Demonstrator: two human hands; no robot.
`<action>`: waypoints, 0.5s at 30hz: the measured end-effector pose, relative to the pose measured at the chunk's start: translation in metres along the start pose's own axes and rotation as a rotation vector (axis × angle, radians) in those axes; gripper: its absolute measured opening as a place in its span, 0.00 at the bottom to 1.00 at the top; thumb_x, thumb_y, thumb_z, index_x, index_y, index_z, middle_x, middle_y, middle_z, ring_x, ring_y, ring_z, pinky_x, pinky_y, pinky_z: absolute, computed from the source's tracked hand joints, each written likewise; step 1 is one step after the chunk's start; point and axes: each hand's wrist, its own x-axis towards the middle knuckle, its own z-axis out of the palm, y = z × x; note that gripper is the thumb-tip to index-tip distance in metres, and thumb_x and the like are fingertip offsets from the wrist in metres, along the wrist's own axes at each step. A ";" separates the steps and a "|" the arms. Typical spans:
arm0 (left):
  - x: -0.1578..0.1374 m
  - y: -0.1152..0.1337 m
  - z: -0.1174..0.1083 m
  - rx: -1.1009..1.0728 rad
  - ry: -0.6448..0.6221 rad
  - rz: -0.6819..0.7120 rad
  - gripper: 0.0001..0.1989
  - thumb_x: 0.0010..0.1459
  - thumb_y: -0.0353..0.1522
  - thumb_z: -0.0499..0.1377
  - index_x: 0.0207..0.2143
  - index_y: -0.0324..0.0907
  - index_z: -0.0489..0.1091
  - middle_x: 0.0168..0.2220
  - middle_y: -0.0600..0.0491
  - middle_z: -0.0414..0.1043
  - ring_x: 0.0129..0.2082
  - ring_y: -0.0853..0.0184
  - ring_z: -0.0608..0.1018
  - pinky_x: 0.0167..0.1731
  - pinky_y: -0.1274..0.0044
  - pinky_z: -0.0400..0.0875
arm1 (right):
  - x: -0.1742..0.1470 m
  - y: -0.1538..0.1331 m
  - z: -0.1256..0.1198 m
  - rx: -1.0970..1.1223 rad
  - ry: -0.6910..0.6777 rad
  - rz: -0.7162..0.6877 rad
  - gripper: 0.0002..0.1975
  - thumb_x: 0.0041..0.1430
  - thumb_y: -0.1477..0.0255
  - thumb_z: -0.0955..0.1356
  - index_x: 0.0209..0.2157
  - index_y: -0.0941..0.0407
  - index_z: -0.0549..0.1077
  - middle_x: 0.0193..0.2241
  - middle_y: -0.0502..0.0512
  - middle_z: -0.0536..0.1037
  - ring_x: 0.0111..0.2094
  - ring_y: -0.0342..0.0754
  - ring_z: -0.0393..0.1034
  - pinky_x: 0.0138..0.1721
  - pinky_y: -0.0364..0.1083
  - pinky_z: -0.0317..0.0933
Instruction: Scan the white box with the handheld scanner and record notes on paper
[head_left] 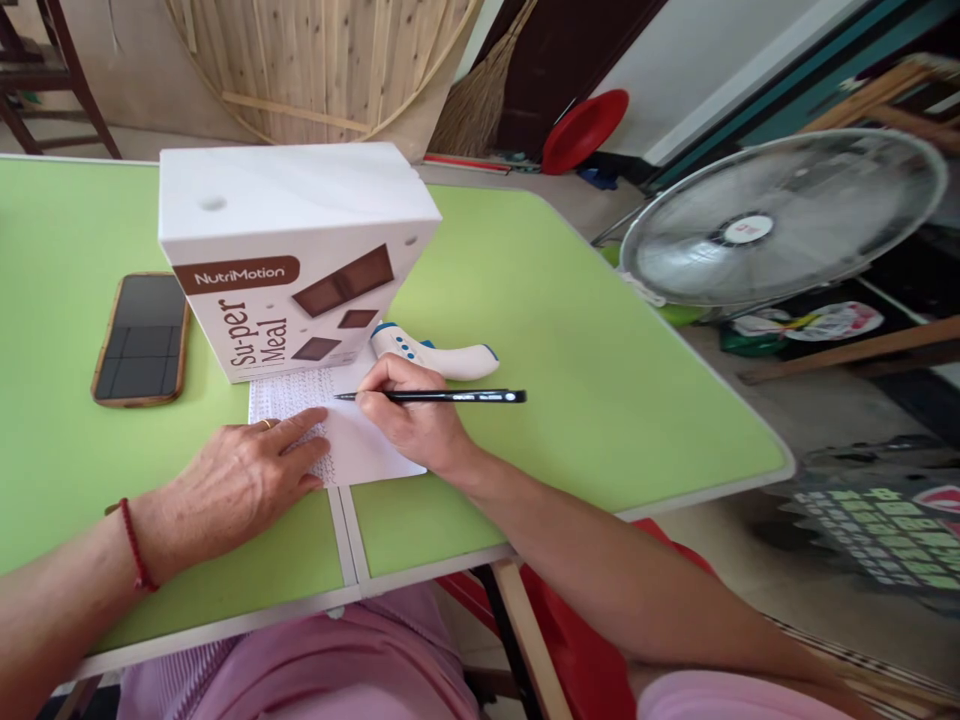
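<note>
A white sheet of paper [375, 450] lies on the green table, its left part covered in rows of small handwriting. My left hand [247, 475] rests flat over the paper's lower left, fingers stretched out and a ring on one of them. Between the fingertips of my right hand [412, 415] is a black pen [480, 396], its tip at or just above the paper near the end of the written rows. A white NutriMotion box [300, 260] stands upright at the paper's far edge and hides part of it. Behind my right hand lies a white and blue infrared thermometer [457, 358].
A phone in a brown case [142, 340] lies left of the box on the green folding table [585, 400]. A metal seam crosses the tabletop under the paper. Beyond the right edge stands a fan [780, 220]. A red stool [577, 640] is below the table.
</note>
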 end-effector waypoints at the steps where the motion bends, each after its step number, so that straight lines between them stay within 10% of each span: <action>1: 0.000 0.000 0.000 0.002 0.001 0.001 0.11 0.67 0.31 0.52 0.41 0.38 0.73 0.53 0.44 0.75 0.29 0.63 0.82 0.23 0.74 0.76 | 0.000 0.000 0.000 -0.003 0.003 0.002 0.06 0.49 0.75 0.64 0.21 0.53 0.63 0.16 0.44 0.67 0.17 0.40 0.58 0.19 0.41 0.51; 15: -0.001 0.000 0.001 -0.030 -0.011 -0.007 0.12 0.68 0.31 0.51 0.42 0.38 0.73 0.54 0.42 0.73 0.30 0.62 0.82 0.23 0.72 0.77 | 0.000 -0.002 0.001 -0.011 0.005 0.044 0.05 0.47 0.73 0.63 0.20 0.53 0.62 0.16 0.44 0.65 0.17 0.39 0.56 0.18 0.41 0.50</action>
